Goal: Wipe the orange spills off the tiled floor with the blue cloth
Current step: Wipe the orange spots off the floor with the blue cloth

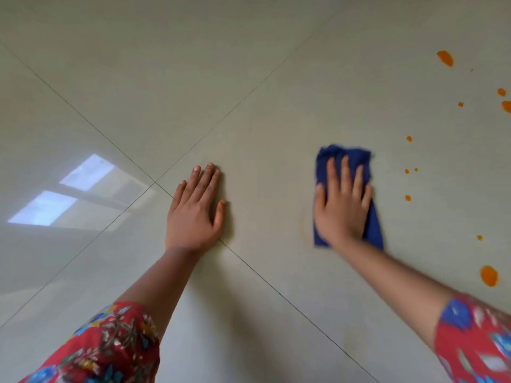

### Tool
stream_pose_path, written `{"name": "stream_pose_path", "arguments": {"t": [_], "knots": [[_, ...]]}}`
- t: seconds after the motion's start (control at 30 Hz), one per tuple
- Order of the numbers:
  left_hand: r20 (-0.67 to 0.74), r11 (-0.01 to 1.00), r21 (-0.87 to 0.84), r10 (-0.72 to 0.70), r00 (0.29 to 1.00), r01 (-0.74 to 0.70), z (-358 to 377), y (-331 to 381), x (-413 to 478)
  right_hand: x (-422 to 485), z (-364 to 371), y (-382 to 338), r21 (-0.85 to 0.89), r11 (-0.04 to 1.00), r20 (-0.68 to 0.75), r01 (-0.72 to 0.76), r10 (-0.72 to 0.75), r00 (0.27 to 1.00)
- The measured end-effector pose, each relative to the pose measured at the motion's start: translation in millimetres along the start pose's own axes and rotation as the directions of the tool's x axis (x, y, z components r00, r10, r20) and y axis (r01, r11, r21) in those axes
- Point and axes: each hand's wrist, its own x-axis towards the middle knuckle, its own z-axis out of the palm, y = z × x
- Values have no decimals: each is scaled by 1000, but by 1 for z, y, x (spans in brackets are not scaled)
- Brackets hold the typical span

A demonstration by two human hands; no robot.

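Closest to you, two red patterned sleeves sit at the bottom edge: the left sleeve [105, 346] and the right sleeve [475, 341], the right one blurred. Your bare forearms reach forward from them over the tiled floor [249, 64]. Just past your right forearm, on its outer side, lies a big orange blob [489, 275], apart from both the arm and the cloth.

Your left hand [195, 214] lies flat on the tile, palm down, with the fingers straight and close together and the thumb out to the side. It holds nothing. It rests over a dark grout line [276, 288] that runs diagonally beneath it and crosses a second line just off the little-finger side.

Well apart from it, your right hand [341, 208] presses palm down on the blue cloth [351, 156]. Its fingers are straight and slightly spread, not curled round the fabric. The cloth is folded into a long rectangle and lies flat on the tile. It shows beyond your fingertips and again beside the wrist. A faint yellowish trace [305, 225] marks the tile just left of the cloth.

To the right of the cloth, small orange drops [408, 198] are scattered up the tile, and none touches the cloth. Farther off lie a larger orange patch [445, 58] and a few more spots [501, 92] at the right edge. On the far left, the glossy tile mirrors a bright window reflection [66, 189].
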Motion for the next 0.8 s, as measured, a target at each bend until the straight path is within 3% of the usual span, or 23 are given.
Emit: {"name": "stream_pose_path", "arguments": {"t": [0.07,0.13,0.17,0.2,0.27,0.33,0.37,0.4,0.47,0.5,0.53,0.57,0.63,0.7,0.8], "knots": [[1,1000,10,0,1000,0,0,-1,0,-62,6,-20,10,950,30,311,-311,950],[4,1000,7,-6,1000,6,-1,-2,0,-72,6,-37,37,785,102,619,-619,779],[4,1000,-1,-4,1000,4,0,-2,1,-49,5,-42,29,739,94,673,-672,734],[2,1000,-10,0,1000,0,1,-3,1,-22,6,-44,7,771,65,636,-635,769],[-1,1000,-20,5,1000,-5,2,-3,0,42,1,-44,9,935,67,355,-354,933],[-14,1000,-14,5,1000,-5,3,-4,0,67,-1,-44,36,992,69,120,-122,990],[-15,1000,-20,5,1000,-5,2,-4,1,56,0,-45,47,985,57,165,-168,984],[-11,1000,-27,3,1000,-3,2,-4,0,34,0,-42,39,946,55,321,-323,945],[-3,1000,-31,5,1000,-5,2,-4,0,-20,4,-14,39,776,83,630,-631,772],[-6,999,-32,5,1000,-5,2,-5,0,-28,3,8,46,736,103,675,-676,730],[-10,999,-34,3,1000,-3,3,-5,0,-18,2,27,46,759,113,649,-650,752],[-12,999,-35,4,1000,-5,3,-5,1,3,1,41,29,838,103,545,-544,832],[-22,1000,-29,-1,1000,1,5,-4,0,55,-6,44,11,975,68,224,-224,972],[-24,999,-36,-1,1000,1,4,-4,1,98,-8,16,31,999,44,39,-41,998],[-13,999,-44,2,1000,-3,2,-4,1,107,-2,-51,68,985,66,159,-164,984]]}}
